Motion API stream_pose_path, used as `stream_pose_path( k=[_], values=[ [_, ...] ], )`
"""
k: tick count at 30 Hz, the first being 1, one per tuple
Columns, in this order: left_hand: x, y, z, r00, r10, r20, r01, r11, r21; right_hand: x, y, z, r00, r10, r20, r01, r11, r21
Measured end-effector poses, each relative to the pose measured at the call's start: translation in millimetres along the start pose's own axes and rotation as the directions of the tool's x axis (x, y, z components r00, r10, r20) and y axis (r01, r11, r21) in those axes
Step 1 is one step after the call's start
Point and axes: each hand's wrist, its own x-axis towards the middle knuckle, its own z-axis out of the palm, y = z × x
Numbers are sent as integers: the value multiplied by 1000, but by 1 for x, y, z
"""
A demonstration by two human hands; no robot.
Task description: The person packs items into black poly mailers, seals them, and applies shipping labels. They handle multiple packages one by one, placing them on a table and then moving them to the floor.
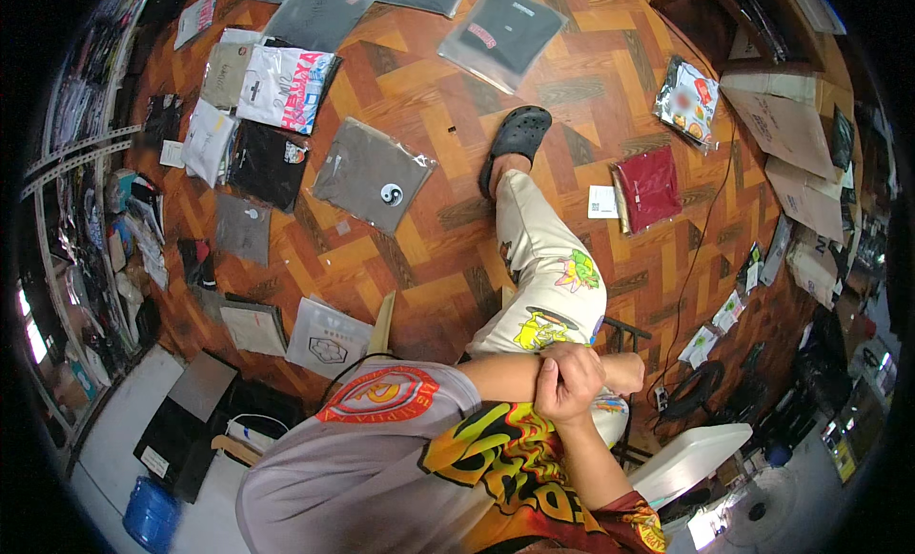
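Both my hands are near my lap, over cream printed trousers (pixel 543 289). My left hand (pixel 624 374) is a loose fist, with no object visible in it. My right hand (pixel 570 384) lies across my left forearm near the wrist, fingers curled around it. On the wooden-patterned floor ahead lie a grey bagged shirt (pixel 372 175) with a round black-and-white print, a dark bagged shirt (pixel 504 35) and a maroon folded garment (pixel 647 189) in plastic. One black clog (pixel 520 139) is on my foot.
Stacked bagged shirts (pixel 282 89) lie at left, beside a packed metal shelf (pixel 86 146). Open cardboard boxes (pixel 786 125) line the right side. A thin cable (pixel 704 239) crosses the floor there. A white chair part (pixel 690 461) and a fan (pixel 758 511) stand at lower right.
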Motion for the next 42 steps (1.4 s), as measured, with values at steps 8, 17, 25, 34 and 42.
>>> stream_pose_path(
  k=[8, 17, 25, 34, 42],
  values=[
    [-6, 10, -10, 976, 51, -213, -40, 998, 56, 19, -1, 8, 999, -39, 27, 39, 999, 1],
    [0, 7, -16, 961, 227, -157, -195, 961, 194, 35, -3, 15, 996, -66, 65, 67, 998, -13],
    [-10, 35, -25, 982, 110, -155, -149, 950, -274, 45, -3, 21, 985, -86, 149, 91, 995, -32],
    [-23, 59, -42, 959, 161, -233, -239, 902, -360, 54, -14, 19, 964, -73, 255, 77, 997, -8],
    [-34, 63, -46, 943, 200, -267, -297, 869, -396, 48, -19, 23, 959, -106, 264, 121, 992, -41]
  ],
)
